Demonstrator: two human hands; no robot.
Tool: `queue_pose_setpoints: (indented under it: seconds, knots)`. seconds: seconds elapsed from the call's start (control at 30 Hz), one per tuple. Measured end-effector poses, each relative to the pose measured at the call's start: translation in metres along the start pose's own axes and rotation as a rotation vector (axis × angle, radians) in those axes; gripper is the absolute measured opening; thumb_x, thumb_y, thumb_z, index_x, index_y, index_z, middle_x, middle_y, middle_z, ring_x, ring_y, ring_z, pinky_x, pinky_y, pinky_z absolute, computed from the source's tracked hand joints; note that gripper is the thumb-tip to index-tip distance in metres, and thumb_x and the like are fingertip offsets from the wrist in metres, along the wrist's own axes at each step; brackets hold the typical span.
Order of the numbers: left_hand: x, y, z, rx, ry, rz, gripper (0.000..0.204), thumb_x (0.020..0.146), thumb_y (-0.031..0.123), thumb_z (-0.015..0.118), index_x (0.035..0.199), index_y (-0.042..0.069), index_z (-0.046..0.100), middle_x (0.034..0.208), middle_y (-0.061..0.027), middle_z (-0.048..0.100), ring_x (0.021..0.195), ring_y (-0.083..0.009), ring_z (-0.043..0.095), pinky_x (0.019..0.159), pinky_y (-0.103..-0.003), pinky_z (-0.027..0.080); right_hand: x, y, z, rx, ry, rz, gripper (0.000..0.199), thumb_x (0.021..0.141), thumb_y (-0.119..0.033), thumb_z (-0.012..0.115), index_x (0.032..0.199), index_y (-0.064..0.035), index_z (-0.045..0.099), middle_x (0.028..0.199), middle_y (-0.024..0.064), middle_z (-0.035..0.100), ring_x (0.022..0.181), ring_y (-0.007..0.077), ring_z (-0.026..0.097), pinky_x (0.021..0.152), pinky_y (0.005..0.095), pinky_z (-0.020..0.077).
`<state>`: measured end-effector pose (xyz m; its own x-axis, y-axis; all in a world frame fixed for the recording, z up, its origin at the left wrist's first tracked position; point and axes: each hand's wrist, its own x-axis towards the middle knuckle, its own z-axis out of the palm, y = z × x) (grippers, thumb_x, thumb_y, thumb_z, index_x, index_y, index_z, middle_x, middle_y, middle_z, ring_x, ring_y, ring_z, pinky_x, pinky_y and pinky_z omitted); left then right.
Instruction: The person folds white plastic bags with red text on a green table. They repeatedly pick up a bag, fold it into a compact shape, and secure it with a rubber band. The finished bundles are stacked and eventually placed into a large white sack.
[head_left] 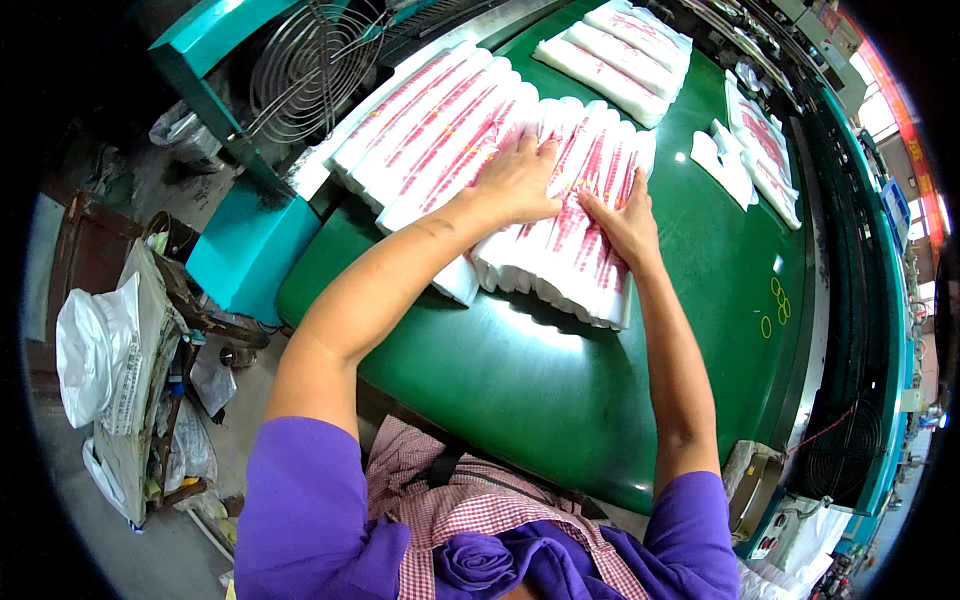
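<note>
A row of folded white plastic bags (560,265) with red print lies bunched in front of me on a green belt table. My left hand (520,182) rests on top of this row, fingers stretched out and spread. At the row's right edge is my right hand (622,220), its thumb on the bags and its fingers along the outer side, gripping the edge. More printed bag stacks (420,140) lie side by side to the left, touching the row. Parts of the bags under my palms are hidden.
On the green table (480,370), another bag stack (620,60) lies at the far end and loose bags (750,150) at the far right. Yellow rings (780,300) lie near the right edge. A wire-guarded fan (318,70) and a teal frame (250,245) stand left.
</note>
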<state>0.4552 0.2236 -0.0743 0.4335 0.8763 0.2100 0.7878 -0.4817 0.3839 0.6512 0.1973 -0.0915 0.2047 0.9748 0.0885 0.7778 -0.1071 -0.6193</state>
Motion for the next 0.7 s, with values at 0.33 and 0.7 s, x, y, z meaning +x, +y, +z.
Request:
queue_pose_setpoints:
  seconds: [0.33,0.7]
  knots:
    - [-0.123,-0.065,0.021,-1.174,1.121,-0.595,0.073,0.096,0.036,0.045,0.148,0.000,0.008,0.153,-0.0198,0.013,0.140,-0.0292,0.020,0.113,-0.039,0.020,-0.039,0.021,0.038,0.739,0.194,-0.021,0.105,0.070,-0.029,0.080,0.142,0.0084,0.014,0.139,0.0244,0.033,0.126,0.0320,0.039,0.104,0.0381,0.0347]
    - [-0.021,0.021,0.020,-0.325,0.516,0.190,0.062,0.086,0.035,0.059,0.135,0.004,0.039,0.142,-0.0183,0.037,0.131,-0.0292,0.038,0.109,-0.048,0.028,0.025,0.037,0.050,0.371,0.283,-0.140,0.096,0.083,-0.053,0.059,0.142,0.0103,0.019,0.146,0.0318,0.023,0.139,0.0409,0.021,0.113,0.0428,0.0204]
